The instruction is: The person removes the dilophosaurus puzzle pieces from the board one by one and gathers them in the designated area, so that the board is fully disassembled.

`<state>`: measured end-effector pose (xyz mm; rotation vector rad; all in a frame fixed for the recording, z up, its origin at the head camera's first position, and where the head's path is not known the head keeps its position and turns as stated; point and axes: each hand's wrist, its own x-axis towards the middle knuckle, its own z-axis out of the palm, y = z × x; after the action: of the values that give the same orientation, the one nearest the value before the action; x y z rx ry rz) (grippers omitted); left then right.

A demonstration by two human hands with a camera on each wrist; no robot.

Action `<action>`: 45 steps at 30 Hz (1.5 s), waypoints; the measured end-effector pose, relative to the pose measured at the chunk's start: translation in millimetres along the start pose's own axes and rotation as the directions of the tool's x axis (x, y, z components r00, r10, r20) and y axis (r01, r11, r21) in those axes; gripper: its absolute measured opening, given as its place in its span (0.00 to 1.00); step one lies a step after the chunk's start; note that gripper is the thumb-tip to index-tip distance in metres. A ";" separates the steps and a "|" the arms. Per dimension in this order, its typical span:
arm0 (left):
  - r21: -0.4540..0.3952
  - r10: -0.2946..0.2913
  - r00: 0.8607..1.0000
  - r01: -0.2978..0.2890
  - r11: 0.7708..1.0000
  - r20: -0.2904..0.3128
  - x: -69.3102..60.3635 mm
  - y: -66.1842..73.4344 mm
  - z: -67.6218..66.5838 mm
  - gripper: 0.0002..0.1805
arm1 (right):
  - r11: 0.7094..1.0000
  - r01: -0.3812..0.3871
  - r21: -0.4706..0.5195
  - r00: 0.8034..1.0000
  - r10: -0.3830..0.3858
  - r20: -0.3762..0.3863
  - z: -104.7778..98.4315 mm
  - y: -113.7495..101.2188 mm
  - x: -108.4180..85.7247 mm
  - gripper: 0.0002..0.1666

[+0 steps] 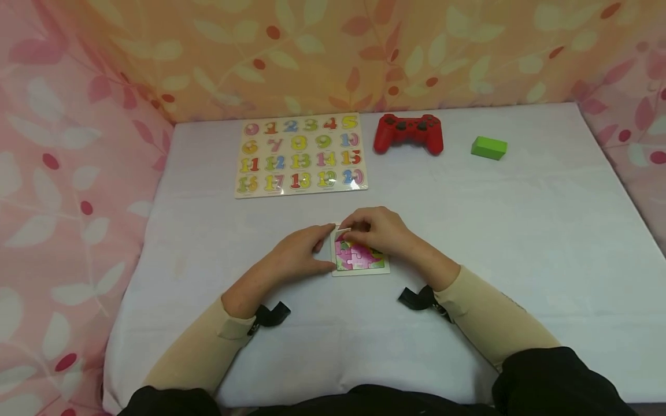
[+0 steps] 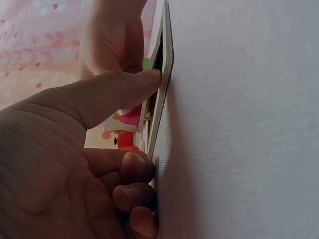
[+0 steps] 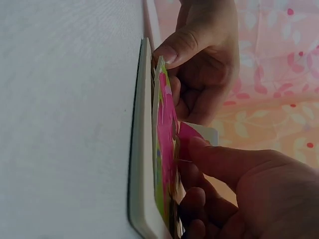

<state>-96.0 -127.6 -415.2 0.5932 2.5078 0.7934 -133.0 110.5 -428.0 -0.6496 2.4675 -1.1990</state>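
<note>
A small jigsaw puzzle (image 1: pixel 360 257), pink and green in a pale frame, lies on the white table in front of the person. The left hand (image 1: pixel 299 251) holds the frame's left side, thumb by the lower corner and forefinger by the upper one. Between thumb and fingers, the right hand (image 1: pixel 382 231) pinches a puzzle piece (image 3: pixel 189 137), pink with a pale border, tilted up over the upper left of the puzzle. In the right wrist view the assembled pieces (image 3: pixel 167 119) stand slightly raised from the frame (image 3: pixel 142 149). The right fingers partly hide the puzzle's upper part.
Behind the puzzle lies a wooden number board (image 1: pixel 302 155). To its right are a red game controller (image 1: pixel 408 132) and a green block (image 1: pixel 489 148). Patterned cloth (image 1: pixel 333 58) borders the table at the back and both sides.
</note>
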 end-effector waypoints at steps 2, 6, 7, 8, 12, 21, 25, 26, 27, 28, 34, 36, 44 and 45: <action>0.007 0.007 1.000 -0.007 1.000 -0.007 -1.2 -0.5 -0.5 0.44 | 1.000 0.000 -0.003 1.000 0.000 0.004 0.8 -1.1 0.7 0.11; 0.016 0.026 0.999 -0.025 1.000 -0.028 -1.0 -1.9 0.1 0.43 | 1.000 -0.008 -0.007 1.000 0.008 -0.016 2.7 -3.4 2.6 0.11; 0.017 0.026 0.999 -0.026 1.000 -0.031 -0.5 -2.2 0.7 0.44 | 1.000 -0.010 -0.005 1.000 0.010 -0.023 3.0 -3.9 2.9 0.11; 0.021 0.026 0.999 -0.025 0.999 -0.034 0.1 -2.5 1.3 0.45 | 1.000 -0.012 -0.002 0.999 0.012 -0.031 3.4 -4.1 3.1 0.11; 0.033 0.019 0.999 -0.018 0.999 -0.034 2.6 -2.6 3.9 0.47 | 0.999 -0.032 0.024 0.998 0.034 -0.056 4.6 -4.4 2.7 0.09; 0.035 0.015 0.999 -0.013 0.999 -0.032 3.0 -1.5 5.1 0.46 | 0.989 -0.090 0.121 0.992 0.099 -0.078 4.6 -3.1 1.0 0.08; 0.063 0.027 0.997 -0.022 0.998 -0.079 3.2 -1.3 8.9 0.38 | 0.995 -0.058 0.085 0.995 0.065 -0.075 5.7 -0.6 0.8 0.06; 0.073 0.029 0.995 -0.022 0.997 -0.095 3.3 -0.7 10.1 0.36 | 0.996 -0.046 0.079 0.996 0.052 -0.076 5.9 -0.2 0.6 0.06; 0.079 0.029 0.994 -0.021 0.997 -0.109 3.3 -0.1 11.3 0.35 | 0.996 -0.034 0.080 0.996 0.041 -0.079 6.3 0.4 0.6 0.06; 0.084 0.028 0.992 -0.018 0.996 -0.122 3.4 0.2 12.5 0.34 | 0.996 -0.026 0.087 0.996 0.033 -0.081 6.6 0.9 0.5 0.06; 0.085 0.013 0.990 -0.001 0.996 -0.142 4.1 3.2 14.5 0.32 | 0.982 -0.067 0.175 0.992 0.085 -0.097 6.7 -1.1 -0.2 0.05; 0.081 0.008 0.990 0.004 0.997 -0.141 4.5 3.1 14.4 0.31 | 0.975 -0.085 0.205 0.989 0.107 -0.101 6.6 -2.3 0.1 0.05; 0.045 -0.019 0.990 0.025 0.999 -0.139 4.6 4.3 11.8 0.30 | 0.951 -0.099 0.293 0.985 0.135 -0.106 7.0 -2.8 1.6 0.05; 0.043 -0.021 0.990 0.027 0.999 -0.139 4.5 4.2 11.6 0.30 | 0.949 -0.093 0.301 0.986 0.131 -0.108 7.1 -2.5 1.6 0.04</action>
<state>-92.5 -117.2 -422.4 0.5391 2.6605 0.7963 -130.4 103.6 -430.4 -0.3552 2.3175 -1.5629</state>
